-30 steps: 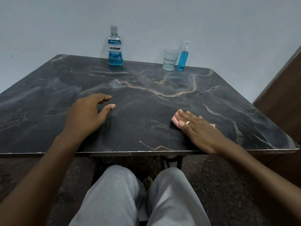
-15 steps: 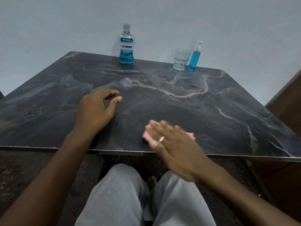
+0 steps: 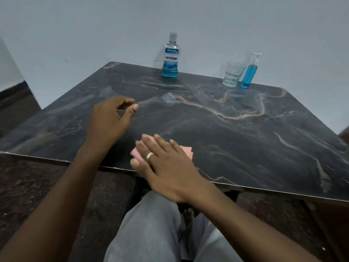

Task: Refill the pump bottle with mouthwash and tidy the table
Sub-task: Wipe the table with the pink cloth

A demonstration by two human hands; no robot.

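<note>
- Table, 1: dark marble-patterned table (image 3: 245, 140) with tan and pale veins, its far edge near a pale wall (image 3: 94, 35).
- Mouthwash bottle, 1: clear plastic mouthwash bottle (image 3: 170, 59) with a blue label and a clear cap on. It stands upright at the far edge, and blue liquid shows below the label.
- Glass, 1: clear faceted drinking glass (image 3: 232, 74), upright near the far right corner, well apart from the mouthwash bottle.
- Pump bottle, 1: slim clear pump bottle (image 3: 249, 74) with a white pump head on. Blue liquid fills most of its body. It stands upright just beside the glass, on its right; whether the two touch cannot be told.
- Cloth, 1: flat pink cloth (image 3: 187, 151) on the table near the front edge, mostly covered — only its left and right ends show.
- Hands, 2:
  - left hand (image 3: 107, 121): fingers loosely curled, thumb held apart, holding nothing. It is low over the table left of the cloth; contact with the surface cannot be told.
  - right hand (image 3: 166, 167): fingers straight and together, palm down, resting flat on the pink cloth.
- Ring, 1: pale band (image 3: 150, 155) on a right-hand finger.
- Legs, 2: grey trousers (image 3: 154, 227) below the table's front edge.
</note>
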